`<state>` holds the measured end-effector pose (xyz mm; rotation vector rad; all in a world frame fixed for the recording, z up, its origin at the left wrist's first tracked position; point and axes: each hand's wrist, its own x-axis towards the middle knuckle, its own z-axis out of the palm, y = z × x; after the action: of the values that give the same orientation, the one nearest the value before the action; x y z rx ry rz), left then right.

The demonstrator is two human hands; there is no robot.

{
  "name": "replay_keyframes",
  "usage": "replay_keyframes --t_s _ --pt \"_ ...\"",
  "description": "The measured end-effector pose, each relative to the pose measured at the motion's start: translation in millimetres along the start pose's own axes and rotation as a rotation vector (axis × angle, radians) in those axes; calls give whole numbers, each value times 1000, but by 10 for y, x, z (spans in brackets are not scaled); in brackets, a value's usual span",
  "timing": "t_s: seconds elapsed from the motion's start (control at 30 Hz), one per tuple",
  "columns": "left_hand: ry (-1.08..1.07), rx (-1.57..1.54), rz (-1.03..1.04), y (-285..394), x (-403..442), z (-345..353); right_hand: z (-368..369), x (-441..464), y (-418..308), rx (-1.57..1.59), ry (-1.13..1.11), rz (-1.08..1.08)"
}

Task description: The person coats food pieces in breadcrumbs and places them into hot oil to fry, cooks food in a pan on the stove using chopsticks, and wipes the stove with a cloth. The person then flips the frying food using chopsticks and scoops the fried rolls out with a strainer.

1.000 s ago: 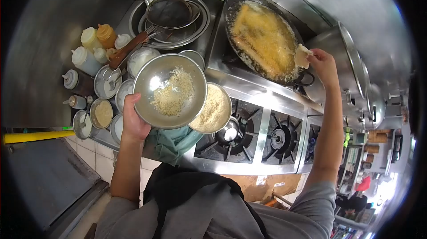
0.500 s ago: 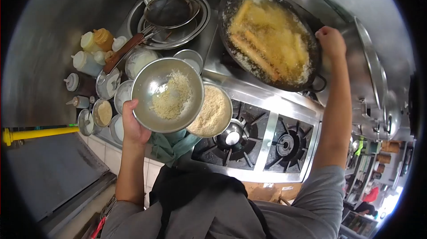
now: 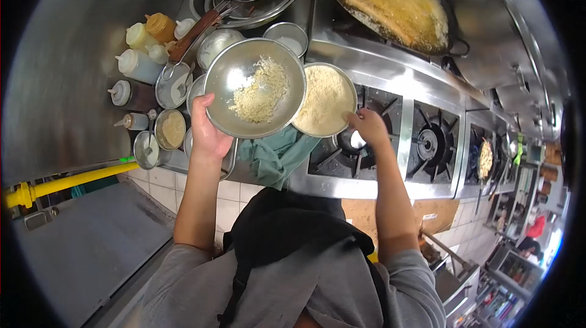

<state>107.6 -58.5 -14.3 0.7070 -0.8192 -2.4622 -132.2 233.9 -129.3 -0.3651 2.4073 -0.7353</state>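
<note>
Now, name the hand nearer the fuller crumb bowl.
Right: the right hand is at the rim of the fuller crumb bowl; the left hand, farther off, grips the other bowl.

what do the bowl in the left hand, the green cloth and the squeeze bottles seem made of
Bowl in the left hand: metal, probably stainless steel, smooth and semi-shiny, from its silvery grey and bright glare.
Green cloth: matte fabric, fibre unclear, from its soft folds.
Squeeze bottles: likely plastic, some seemingly translucent, from their moulded nozzles and tinted bodies.
</note>
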Motion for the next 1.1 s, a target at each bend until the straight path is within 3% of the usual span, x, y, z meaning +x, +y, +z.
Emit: replay_keyframes --t_s 0.03,0.07,0.13,0.3,0.43,0.53,0.57,0.63,0.67,0.7,0.8,0.97,1.1 --pt "8 0 -20 24 -45 -13 206 30 20 205 -40 76" --pt "19 4 -38 52 -89 -34 332 4 -8 214 -41 84" --pt "22 26 -44 53 -148 -87 505 -48 -44 426 115 118" --pt "-31 -11 -79 -55 -225 -252 337 -415 66 426 272 50" --pt "-7 213 -160 -248 -300 -62 -76 -1113 185 559 276 83" --pt "-199 899 184 -549 -376 434 -284 -1588 523 609 283 220" --pt "-240 900 174 -669 -452 687 -299 -1709 725 664 292 215" --pt "-556 1214 830 -1023 -683 1270 -439 -1992 978 700 295 226" --pt "-756 1259 823 -1209 -689 1357 -492 -2113 1138 690 318 251" --pt "-1025 1358 1172 -1571 -793 1702 -800 -2486 1219 630 345 279" --pt "-1184 1302 1216 -2113 -1101 2155 -1116 -2876 1704 708 360 302" --pt "-1237 1184 1442 -2960 -1799 2963 -1460 -3451 2854 801 553 229" --pt "-1194 1142 1189 -3834 -2358 3521 -1782 -4237 3558 823 647 323"
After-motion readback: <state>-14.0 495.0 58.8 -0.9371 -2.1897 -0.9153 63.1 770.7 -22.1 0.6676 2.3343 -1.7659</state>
